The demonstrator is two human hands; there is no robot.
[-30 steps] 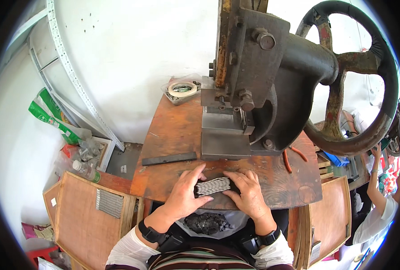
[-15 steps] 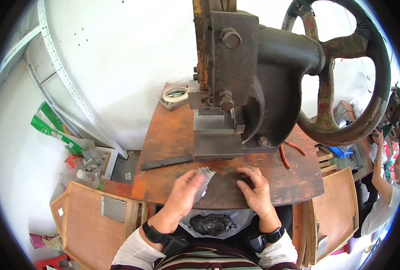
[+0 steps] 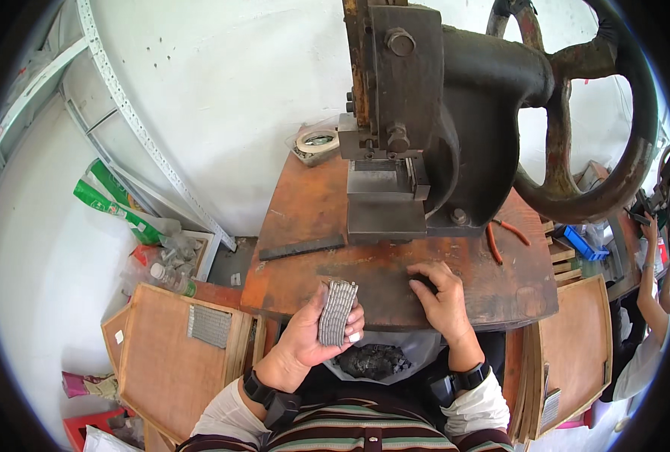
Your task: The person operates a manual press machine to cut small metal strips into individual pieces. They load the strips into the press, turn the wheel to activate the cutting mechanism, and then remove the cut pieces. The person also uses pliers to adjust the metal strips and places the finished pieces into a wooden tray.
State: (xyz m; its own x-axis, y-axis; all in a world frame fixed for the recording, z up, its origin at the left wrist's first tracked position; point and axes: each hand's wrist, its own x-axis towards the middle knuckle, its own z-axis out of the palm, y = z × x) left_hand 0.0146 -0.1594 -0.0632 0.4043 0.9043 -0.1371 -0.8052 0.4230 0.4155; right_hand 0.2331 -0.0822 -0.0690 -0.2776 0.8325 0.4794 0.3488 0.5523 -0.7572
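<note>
My left hand (image 3: 305,337) is closed around a stack of thin silvery metal strips (image 3: 338,313), held upright just over the table's front edge. Its ribbed face is turned up, and a pale wrap shows on one fingertip. My right hand (image 3: 442,300) is by the front of the wooden table (image 3: 289,218), fingers loosely bent, a gap between thumb and forefinger, nothing visible in it. Beyond both hands stands a dark hand press (image 3: 410,83) with a steel block (image 3: 386,215) at its base. A flat dark bar (image 3: 302,247) lies left of the block.
Red-handled pliers (image 3: 494,242) lie right of the press, under its large handwheel (image 3: 561,184). Wooden trays (image 3: 161,377) flank me; the left one holds more strips (image 3: 209,325). A bag of dark scraps (image 3: 375,361) sits below the table edge. Another person's arm (image 3: 647,275) shows far right.
My left hand has turned, so the strips' broad ribbed face now shows instead of their edge. My right hand stays by the table edge. The whole view has shifted slightly.
</note>
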